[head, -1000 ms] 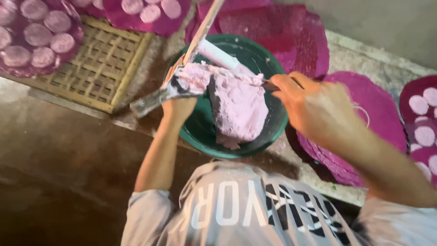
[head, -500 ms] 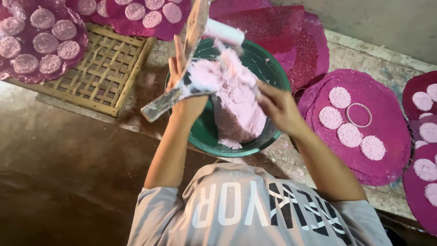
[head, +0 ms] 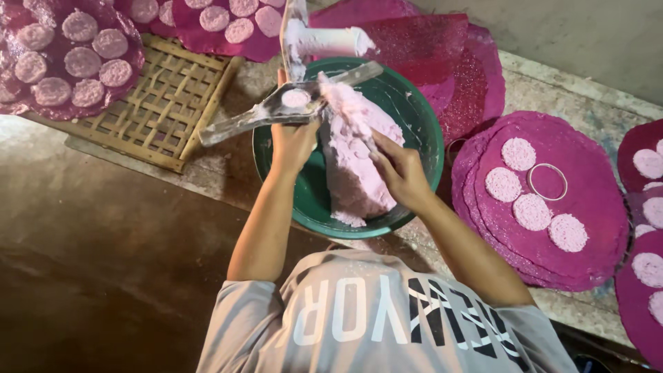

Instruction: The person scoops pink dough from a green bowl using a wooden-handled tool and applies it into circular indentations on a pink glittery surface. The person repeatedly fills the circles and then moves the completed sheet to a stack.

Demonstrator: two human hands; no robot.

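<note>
From up here I look down on a stone ledge [head: 552, 90] that runs across the top and right of the view, with a dark floor [head: 103, 276] filling the lower left, the widest open stretch I can see. On the ledge, a woven bamboo tray [head: 155, 110] lies to the left, and magenta round mats [head: 594, 207] crowd the right side and the top edge, each bearing pale pink flat discs [head: 518, 153]; a thin ring [head: 548, 181] lies among the discs on the right mat. More stacked mats [head: 442, 62] sit just behind the green basin [head: 414, 117], so there is little room around it except toward the floor side. The basin sits in the middle, its near rim right by the ledge's edge, above my grey shirt [head: 373, 318]. Inside it is the pink dough [head: 356, 166], a tall, moist, crumbly lump leaning across the bowl. My left hand [head: 293, 141] is closed around a dough-smeared flat metal tool [head: 276, 114] held over the basin's far rim, a small disc of dough on its blade. A white cylinder [head: 328, 43] caked in dough sticks out above it — I cannot tell what bears it. My right hand [head: 400, 171] presses its fingers against the lump's side, clamped on nothing.
</note>
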